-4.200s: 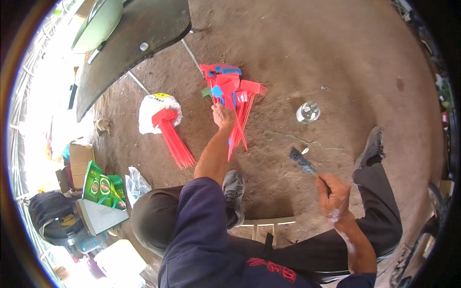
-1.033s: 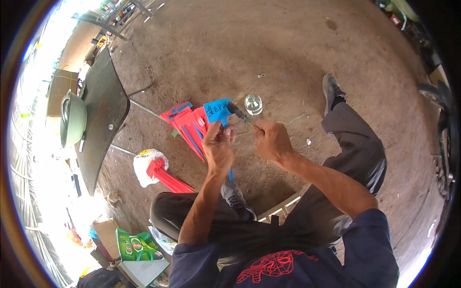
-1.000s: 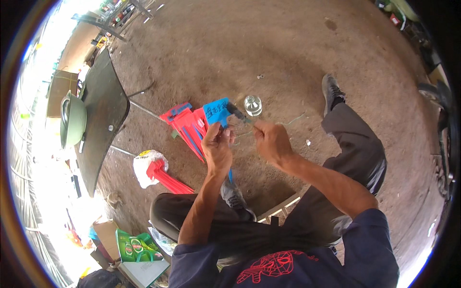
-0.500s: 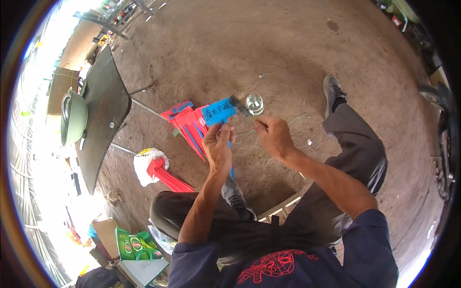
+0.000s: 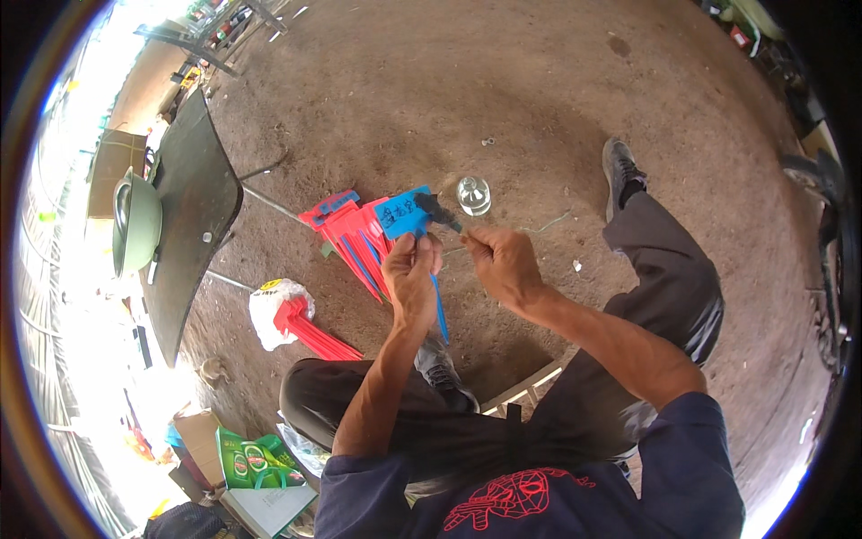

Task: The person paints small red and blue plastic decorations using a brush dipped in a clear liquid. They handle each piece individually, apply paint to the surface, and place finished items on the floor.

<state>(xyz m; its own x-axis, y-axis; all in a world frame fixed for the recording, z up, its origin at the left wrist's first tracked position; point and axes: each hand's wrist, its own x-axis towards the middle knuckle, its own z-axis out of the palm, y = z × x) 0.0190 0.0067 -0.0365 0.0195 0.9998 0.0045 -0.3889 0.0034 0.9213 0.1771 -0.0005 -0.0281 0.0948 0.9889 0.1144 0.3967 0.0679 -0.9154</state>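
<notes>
Between the thumb and fingers of my left hand [image 5: 411, 274] is a blue plastic plant label [image 5: 401, 216] with dark handwriting, its pointed stake hanging below the hand. My right hand [image 5: 505, 262] is closed on a dark brush-like thing [image 5: 437, 212], blurred, lying across the label's right end. Beneath and left of the label, a fanned pile of red plant labels [image 5: 352, 229] with some blue ones rests on the ground. A clear glass bottle [image 5: 473, 196] of colourless liquid stands just beyond my right hand.
More red labels [image 5: 316, 334] lie by a white plastic bag [image 5: 277, 310] near my left knee. A dark low table [image 5: 193, 193] holds a green basin [image 5: 144, 225] at the left. Green bags [image 5: 256, 463] and cardboard are at the lower left.
My right hand has moved left and slightly down, bringing the dark brush-like thing further over the label's writing. My left hand keeps its grip, shifting slightly.
</notes>
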